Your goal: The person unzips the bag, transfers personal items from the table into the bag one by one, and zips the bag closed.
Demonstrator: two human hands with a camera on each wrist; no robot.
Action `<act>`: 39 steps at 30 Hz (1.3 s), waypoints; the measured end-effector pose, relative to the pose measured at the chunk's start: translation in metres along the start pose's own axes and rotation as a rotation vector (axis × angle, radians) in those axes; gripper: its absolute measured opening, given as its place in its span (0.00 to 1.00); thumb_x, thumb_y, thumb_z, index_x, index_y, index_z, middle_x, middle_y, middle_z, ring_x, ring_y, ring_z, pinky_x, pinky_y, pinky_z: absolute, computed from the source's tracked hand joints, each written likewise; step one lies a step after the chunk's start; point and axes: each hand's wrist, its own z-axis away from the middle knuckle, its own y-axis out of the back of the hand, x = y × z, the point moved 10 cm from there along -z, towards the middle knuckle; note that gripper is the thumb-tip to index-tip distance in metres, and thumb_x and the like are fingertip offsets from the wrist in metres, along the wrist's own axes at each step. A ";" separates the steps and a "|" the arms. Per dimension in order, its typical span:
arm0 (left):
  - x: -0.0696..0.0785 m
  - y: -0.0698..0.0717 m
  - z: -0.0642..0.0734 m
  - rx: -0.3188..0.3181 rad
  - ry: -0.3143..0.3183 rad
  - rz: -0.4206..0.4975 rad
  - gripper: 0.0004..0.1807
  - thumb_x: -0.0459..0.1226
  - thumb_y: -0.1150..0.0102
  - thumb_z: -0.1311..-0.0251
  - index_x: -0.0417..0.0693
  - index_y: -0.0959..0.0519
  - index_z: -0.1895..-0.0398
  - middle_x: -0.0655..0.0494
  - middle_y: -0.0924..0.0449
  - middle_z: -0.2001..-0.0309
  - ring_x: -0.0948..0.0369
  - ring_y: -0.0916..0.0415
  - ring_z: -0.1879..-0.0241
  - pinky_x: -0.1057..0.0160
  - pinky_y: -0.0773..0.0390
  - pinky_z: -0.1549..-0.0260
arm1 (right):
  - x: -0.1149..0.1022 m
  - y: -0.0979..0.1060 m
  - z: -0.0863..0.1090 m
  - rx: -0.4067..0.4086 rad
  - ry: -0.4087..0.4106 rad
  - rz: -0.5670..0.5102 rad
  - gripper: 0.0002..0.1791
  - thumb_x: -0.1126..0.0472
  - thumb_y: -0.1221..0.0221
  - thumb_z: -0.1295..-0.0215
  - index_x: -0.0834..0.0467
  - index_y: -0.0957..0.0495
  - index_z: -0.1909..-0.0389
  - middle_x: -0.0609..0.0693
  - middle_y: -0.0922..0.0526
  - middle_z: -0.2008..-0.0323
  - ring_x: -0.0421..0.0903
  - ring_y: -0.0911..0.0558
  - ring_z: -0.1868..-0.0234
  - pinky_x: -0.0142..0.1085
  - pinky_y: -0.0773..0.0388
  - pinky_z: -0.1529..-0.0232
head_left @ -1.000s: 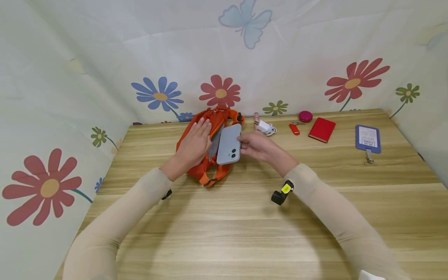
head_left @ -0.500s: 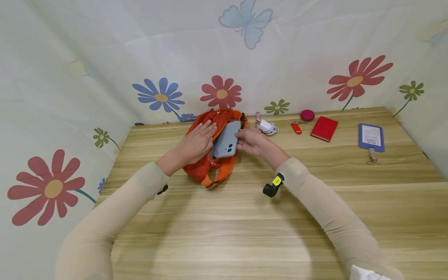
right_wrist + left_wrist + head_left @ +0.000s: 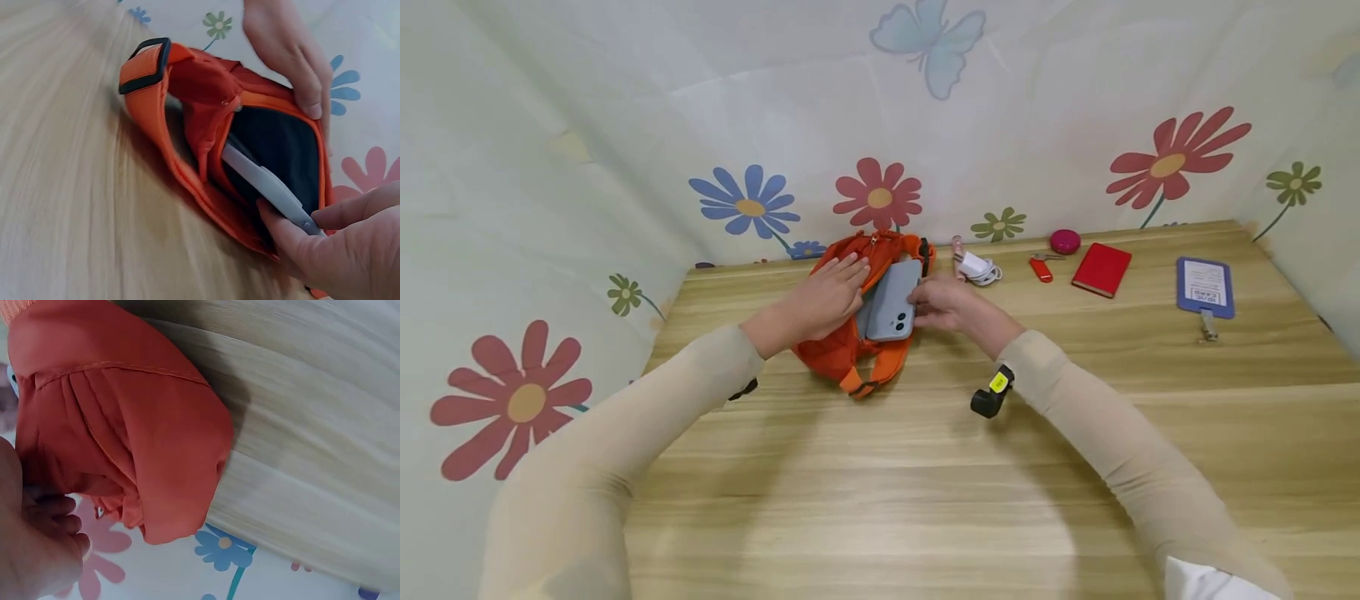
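An orange waist bag (image 3: 831, 354) lies at the back of the table, its zipped mouth open and a dark lining (image 3: 284, 140) inside. My right hand (image 3: 951, 304) pinches a pale blue-grey smartphone (image 3: 893, 300) between thumb and fingers at its edge. Part of the phone is within the bag's mouth, its two camera lenses towards me. My left hand (image 3: 823, 300) rests on the bag's left side with straight fingers; in the right wrist view its thumb lies at the mouth's rim. Bag fabric (image 3: 169, 437) fills much of the left wrist view.
Right of the bag lie a small pink tube (image 3: 958, 257), a white charger with cable (image 3: 979, 269), a red key fob with keys (image 3: 1042, 268), a round magenta case (image 3: 1065, 242), a red notebook (image 3: 1101, 269) and a blue card holder (image 3: 1206, 287). A flowered cloth (image 3: 1045, 125) stands behind.
The phone has gone leftward into the bag's mouth and now lies against the lining, my right hand still gripping it. My left hand stays on the bag, which has turned slightly.
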 end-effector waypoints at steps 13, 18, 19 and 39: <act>0.021 -0.003 0.008 0.037 -0.084 -0.109 0.30 0.38 0.59 0.21 0.29 0.44 0.23 0.35 0.48 0.22 0.41 0.53 0.21 0.44 0.47 0.25 | 0.003 -0.002 -0.001 -0.016 0.052 -0.032 0.32 0.74 0.53 0.24 0.66 0.48 0.22 0.67 0.36 0.27 0.57 0.33 0.27 0.48 0.33 0.29; 0.017 -0.006 0.010 0.069 -0.040 -0.025 0.30 0.39 0.62 0.20 0.30 0.46 0.22 0.37 0.49 0.21 0.43 0.55 0.21 0.46 0.49 0.24 | 0.010 -0.011 -0.007 -0.008 0.084 -0.057 0.34 0.76 0.54 0.24 0.66 0.51 0.21 0.68 0.38 0.27 0.58 0.35 0.27 0.49 0.34 0.29; 0.016 -0.006 0.010 0.072 -0.029 -0.013 0.30 0.40 0.62 0.20 0.31 0.46 0.22 0.37 0.50 0.21 0.44 0.55 0.21 0.47 0.49 0.24 | 0.010 -0.013 -0.008 -0.012 0.087 -0.056 0.35 0.76 0.55 0.25 0.65 0.53 0.21 0.68 0.39 0.27 0.58 0.35 0.27 0.49 0.35 0.29; 0.016 -0.007 0.001 0.125 -0.029 0.119 0.26 0.34 0.63 0.20 0.26 0.42 0.26 0.33 0.49 0.22 0.43 0.51 0.22 0.46 0.44 0.26 | -0.001 -0.026 -0.012 0.014 0.204 0.143 0.35 0.73 0.46 0.27 0.68 0.48 0.22 0.68 0.27 0.36 0.54 0.20 0.44 0.49 0.24 0.37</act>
